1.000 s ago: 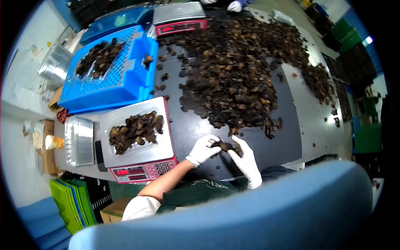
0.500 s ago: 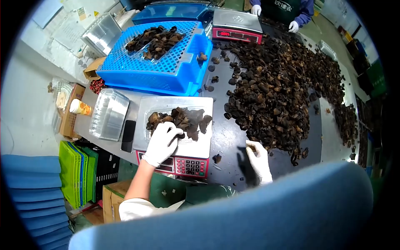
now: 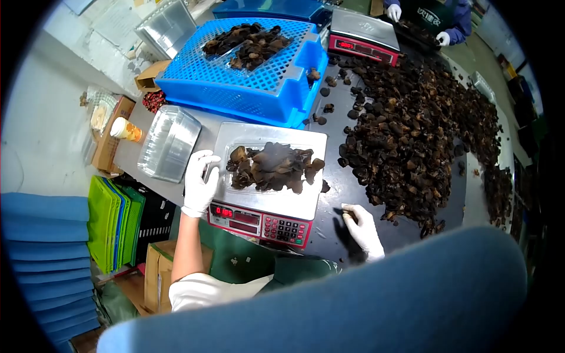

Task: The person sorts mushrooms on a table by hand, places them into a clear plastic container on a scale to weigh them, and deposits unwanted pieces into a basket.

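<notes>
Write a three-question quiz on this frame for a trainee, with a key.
1. Which of the camera wearer's hands is nearer the large loose pile?
2. True or false: the blue crate has dark pieces on top.
3. Fill in: the clear trays sit between the orange-and-white cup and the ____.

Key:
1. The right hand.
2. True.
3. Near scale.

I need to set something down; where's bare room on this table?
Likeliest is the dark tabletop between the near scale and the pile, beyond your right hand, bar stray scraps. A narrow pale strip shows between the pile and the smaller heap. Left of the scale is crowded: your left hand, stacked trays.
</notes>
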A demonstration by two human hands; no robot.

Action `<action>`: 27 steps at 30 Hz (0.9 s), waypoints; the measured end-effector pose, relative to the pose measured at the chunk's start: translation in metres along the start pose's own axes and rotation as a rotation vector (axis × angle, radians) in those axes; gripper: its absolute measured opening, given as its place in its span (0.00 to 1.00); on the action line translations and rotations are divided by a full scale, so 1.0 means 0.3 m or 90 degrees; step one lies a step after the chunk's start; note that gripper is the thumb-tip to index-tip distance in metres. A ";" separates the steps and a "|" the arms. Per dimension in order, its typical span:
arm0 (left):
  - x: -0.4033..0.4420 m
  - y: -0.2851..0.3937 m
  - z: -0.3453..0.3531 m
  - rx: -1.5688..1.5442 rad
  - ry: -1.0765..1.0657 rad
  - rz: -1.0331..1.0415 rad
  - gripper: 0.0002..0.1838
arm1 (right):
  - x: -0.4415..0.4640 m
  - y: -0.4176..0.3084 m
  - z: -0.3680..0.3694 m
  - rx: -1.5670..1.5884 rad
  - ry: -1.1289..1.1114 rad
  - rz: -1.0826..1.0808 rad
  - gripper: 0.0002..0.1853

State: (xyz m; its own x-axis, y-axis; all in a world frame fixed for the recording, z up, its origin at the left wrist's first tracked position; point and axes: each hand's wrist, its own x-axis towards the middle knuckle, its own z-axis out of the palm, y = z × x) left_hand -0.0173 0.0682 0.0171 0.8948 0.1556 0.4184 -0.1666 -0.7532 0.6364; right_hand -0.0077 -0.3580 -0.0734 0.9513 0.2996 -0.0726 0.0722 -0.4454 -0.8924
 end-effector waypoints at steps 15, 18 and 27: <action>-0.095 -0.169 0.140 -0.248 -0.159 -0.427 0.17 | 0.236 -0.183 0.207 0.197 -0.027 0.097 0.30; -0.078 -0.203 0.154 -0.324 -0.133 -0.417 0.17 | 0.274 -0.174 0.203 0.241 -0.010 0.067 0.27; 0.257 -0.219 0.192 -0.481 -0.005 -0.354 0.17 | 0.665 -0.360 0.056 0.277 0.036 -0.070 0.24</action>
State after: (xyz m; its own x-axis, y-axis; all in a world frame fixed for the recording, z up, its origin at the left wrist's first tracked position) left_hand 0.0865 0.0928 -0.0297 0.9293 0.3617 -0.0746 0.0635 0.0425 0.9971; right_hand 0.1692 -0.2360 0.0011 0.9607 0.2736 0.0466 0.0524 -0.0142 -0.9985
